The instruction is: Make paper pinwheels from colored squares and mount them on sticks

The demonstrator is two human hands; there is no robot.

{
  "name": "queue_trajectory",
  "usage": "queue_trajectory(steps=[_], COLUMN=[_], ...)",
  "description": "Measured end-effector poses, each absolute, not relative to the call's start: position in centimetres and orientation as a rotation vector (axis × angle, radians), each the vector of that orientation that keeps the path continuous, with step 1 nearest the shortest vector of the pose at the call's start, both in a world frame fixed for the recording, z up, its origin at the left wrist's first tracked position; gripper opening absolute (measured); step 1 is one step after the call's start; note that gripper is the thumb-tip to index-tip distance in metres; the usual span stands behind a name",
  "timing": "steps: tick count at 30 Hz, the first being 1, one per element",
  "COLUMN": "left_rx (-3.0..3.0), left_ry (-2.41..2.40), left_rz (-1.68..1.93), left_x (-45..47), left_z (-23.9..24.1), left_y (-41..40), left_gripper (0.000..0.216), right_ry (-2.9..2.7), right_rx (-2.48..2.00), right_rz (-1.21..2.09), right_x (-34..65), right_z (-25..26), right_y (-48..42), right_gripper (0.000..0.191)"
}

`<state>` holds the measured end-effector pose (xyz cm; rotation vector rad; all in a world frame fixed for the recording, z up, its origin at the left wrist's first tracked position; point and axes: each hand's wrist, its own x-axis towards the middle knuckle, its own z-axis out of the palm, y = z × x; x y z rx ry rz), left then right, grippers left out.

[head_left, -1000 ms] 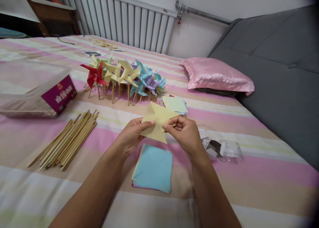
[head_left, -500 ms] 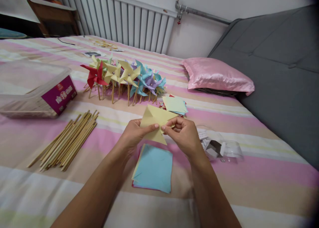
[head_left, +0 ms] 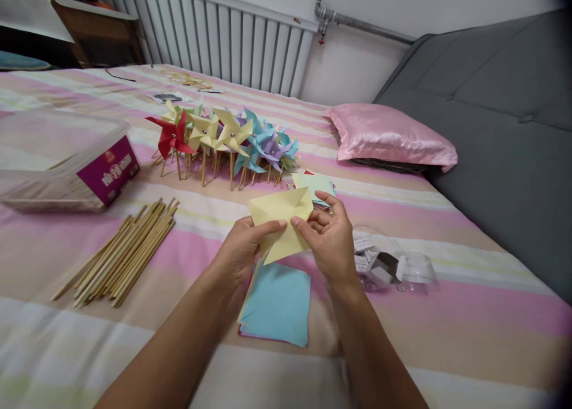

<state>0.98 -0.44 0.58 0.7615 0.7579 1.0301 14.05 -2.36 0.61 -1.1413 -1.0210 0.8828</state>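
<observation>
A pale yellow sheet of paper (head_left: 281, 209) with cut, lifted corners is held up between both hands. My left hand (head_left: 245, 242) is closed on its left side, the thumb lying over the front. My right hand (head_left: 328, 230) pinches its right side with the thumb near the middle; the index finger is raised away from it. The fingers behind the paper are partly hidden. Just below lies a stack of coloured paper squares (head_left: 277, 302), light blue on top. Behind the sheet, a second paper stack (head_left: 319, 184) with a pale green top is partly covered.
Paper pinwheels on sticks (head_left: 232, 135) stand grouped at the back. A bundle of wooden sticks (head_left: 125, 254) and a clear plastic box (head_left: 62, 153) lie left. Clear plastic cups and small boxes (head_left: 388, 266) are at right, a pink pillow (head_left: 393, 132) behind them. Everything rests on a striped bedspread (head_left: 469, 331).
The yellow paper has been turned in my hands, so its cut corners point differently. My right thumb has shifted onto it and the right index finger has lifted.
</observation>
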Motion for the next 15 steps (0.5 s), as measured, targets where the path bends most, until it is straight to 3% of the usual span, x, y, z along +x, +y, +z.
queue_trajectory(steps=[10, 15], left_rx=[0.865, 0.719], left_ry=[0.923, 0.942], left_rz=[1.072, 1.208], left_x=[0.72, 0.77], left_z=[0.35, 0.56], left_y=[-0.25, 0.02], left_gripper=[0.026, 0.03], right_ry=[-1.026, -1.175], right_rx=[-1.112, -1.115], right_rz=[1.04, 0.736], right_x=[14.67, 15.09], right_z=[0.46, 0.74], right_y=[-2.19, -2.16], right_gripper=[0.063, 0.059])
